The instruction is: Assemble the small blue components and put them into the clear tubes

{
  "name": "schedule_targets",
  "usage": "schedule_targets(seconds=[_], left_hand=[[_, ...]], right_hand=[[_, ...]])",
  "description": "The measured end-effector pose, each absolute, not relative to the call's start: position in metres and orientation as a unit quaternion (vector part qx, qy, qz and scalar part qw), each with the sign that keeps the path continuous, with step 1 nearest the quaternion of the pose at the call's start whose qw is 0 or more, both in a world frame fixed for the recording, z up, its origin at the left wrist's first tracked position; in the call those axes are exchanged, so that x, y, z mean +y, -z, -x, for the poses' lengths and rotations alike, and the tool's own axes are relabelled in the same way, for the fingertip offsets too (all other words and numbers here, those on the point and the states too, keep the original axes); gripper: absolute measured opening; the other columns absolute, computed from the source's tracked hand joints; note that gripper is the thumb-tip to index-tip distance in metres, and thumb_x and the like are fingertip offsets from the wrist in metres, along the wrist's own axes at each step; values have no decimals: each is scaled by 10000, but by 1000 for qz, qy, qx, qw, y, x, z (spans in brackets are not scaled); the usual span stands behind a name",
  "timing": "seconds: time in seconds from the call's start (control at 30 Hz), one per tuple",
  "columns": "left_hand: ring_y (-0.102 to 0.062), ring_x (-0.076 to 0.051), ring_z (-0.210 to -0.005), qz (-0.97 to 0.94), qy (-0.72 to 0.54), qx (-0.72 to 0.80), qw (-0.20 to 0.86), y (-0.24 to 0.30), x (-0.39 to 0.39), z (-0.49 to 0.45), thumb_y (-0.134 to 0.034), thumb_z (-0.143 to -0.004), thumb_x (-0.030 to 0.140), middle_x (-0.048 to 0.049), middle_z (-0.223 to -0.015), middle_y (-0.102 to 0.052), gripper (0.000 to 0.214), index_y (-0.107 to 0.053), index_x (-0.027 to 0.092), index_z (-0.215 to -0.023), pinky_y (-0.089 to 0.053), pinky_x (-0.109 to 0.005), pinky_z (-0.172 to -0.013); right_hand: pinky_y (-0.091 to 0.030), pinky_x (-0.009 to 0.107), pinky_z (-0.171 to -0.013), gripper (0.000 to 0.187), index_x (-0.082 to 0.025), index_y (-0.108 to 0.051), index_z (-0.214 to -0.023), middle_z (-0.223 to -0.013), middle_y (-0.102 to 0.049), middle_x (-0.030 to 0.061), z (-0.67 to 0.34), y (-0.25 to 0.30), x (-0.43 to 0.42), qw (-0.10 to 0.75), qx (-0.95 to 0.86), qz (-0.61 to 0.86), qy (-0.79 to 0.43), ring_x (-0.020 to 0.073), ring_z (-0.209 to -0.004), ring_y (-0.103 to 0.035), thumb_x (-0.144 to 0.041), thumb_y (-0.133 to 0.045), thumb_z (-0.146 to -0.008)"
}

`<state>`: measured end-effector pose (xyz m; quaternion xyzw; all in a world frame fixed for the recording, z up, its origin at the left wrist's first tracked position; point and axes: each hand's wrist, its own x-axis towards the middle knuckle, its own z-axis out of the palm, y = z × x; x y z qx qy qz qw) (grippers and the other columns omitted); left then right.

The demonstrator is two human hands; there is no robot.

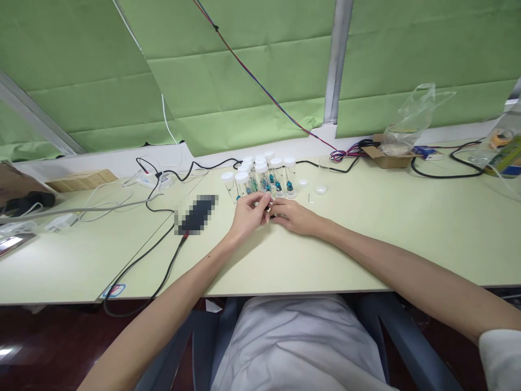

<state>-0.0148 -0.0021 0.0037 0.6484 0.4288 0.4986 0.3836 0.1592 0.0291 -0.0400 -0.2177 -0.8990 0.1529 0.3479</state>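
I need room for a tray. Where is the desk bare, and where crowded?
Bare: the wide stretch of table right of the right hand, in front of the cardboard box. Crowded: around the vials and loose caps, and among the cables left of the left hand.

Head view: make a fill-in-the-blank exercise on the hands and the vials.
The left hand and the right hand meet in front of a cluster of clear vials whose caps are ____. Two loose caps lie on the table to the ____ of the vials. The box under the plastic bag is made of ____.
Missing words: white; right; cardboard.
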Motion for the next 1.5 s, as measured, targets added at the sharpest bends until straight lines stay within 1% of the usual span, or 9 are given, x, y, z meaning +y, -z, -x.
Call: schedule_targets(seconds=[0.13, 0.27, 0.4, 0.57, 0.7, 0.8, 1.07, 1.27, 1.5], left_hand=[[-488, -84, -415, -616, -512, 430, 417, -4, -1, 16, -733, -779, 596, -29, -718, -607, 455, -680, 145, -743, -306, -238, -368], [-471, -76, -458, -593, -528, 426, 433, -5, -1, 16, -770, -743, 596, -38, -728, -605, 466, -696, 136, -737, -306, -224, -385], [-402, -60, -480, -580, -546, 419, 435, -6, -1, 17, -780, -741, 577, -30, -705, -586, 451, -703, 133, -722, -295, -219, -406], [-376, -59, -489, -563, -559, 408, 451, -6, 1, 18, -787, -751, 536, -21, -680, -575, 408, -706, 137, -724, -288, -225, -428], [-429, -69, -497, -570, -557, 386, 465, -3, 3, 18, -778, -771, 506, -25, -700, -595, 382, -695, 141, -698, -321, -242, -453], [-426, -70, -489, -568, -554, 390, 468, -2, 4, 18, -781, -773, 493, -23, -694, -599, 370, -694, 142, -695, -311, -247, -449], [-426, -73, -511, -546, -547, 393, 498, -4, 0, 16, -809, -740, 494, -28, -701, -602, 378, -700, 133, -708, -289, -237, -442], [-439, -87, -555, -534, -542, 394, 515, -7, -3, 14, -832, -703, 512, -28, -676, -584, 406, -693, 132, -679, -288, -228, -433], [-440, -72, -528, -510, -537, 391, 546, -6, -1, 15, -839, -711, 484, -35, -708, -617, 377, -703, 133, -732, -299, -220, -427]], right_hand=[[-522, 407, -902, 142, -173, -681, -975, -1042, -644, 106, -160, 38, 29, 392, -890, 202, -119, 232, -997, -623, -139, -544, -961], [-540, 410, -899, 142, -175, -681, -1007, -1045, -654, 111, -160, 36, 28, 453, -872, 163, -84, 229, -1008, -636, -156, -544, -977], [-554, 410, -905, 161, -199, -690, -1008, -1061, -643, 104, -158, 33, 25, 488, -859, 139, -68, 220, -1038, -639, -165, -534, -992], [-563, 347, -770, 167, -219, -704, -999, -1071, -580, 97, -155, 32, 20, 504, -852, 136, -51, 188, -960, -616, -191, -539, -1003], [-535, 308, -704, 178, -240, -717, -1009, -1039, -525, 75, -151, 36, 19, 500, -855, 129, -34, 172, -923, -576, -185, -548, -998], [-514, 289, -665, 201, -241, -709, -1011, -1026, -511, 64, -149, 39, 20, 492, -860, 138, -16, 161, -876, -550, -151, -531, -993], [-489, 272, -656, 261, -264, -692, -1078, -1027, -519, 54, -152, 38, 20, 476, -866, 153, 24, 151, -849, -526, -106, -505, -987], [-455, 254, -610, 275, -248, -685, -1095, -1014, -528, 59, -151, 37, 18, 465, -868, 163, 67, 153, -839, -529, -97, -481, -988], [-487, 283, -644, 263, -257, -694, -1045, -1011, -550, 65, -151, 36, 16, 462, -863, 185, 86, 168, -852, -543, -135, -466, -1000]])
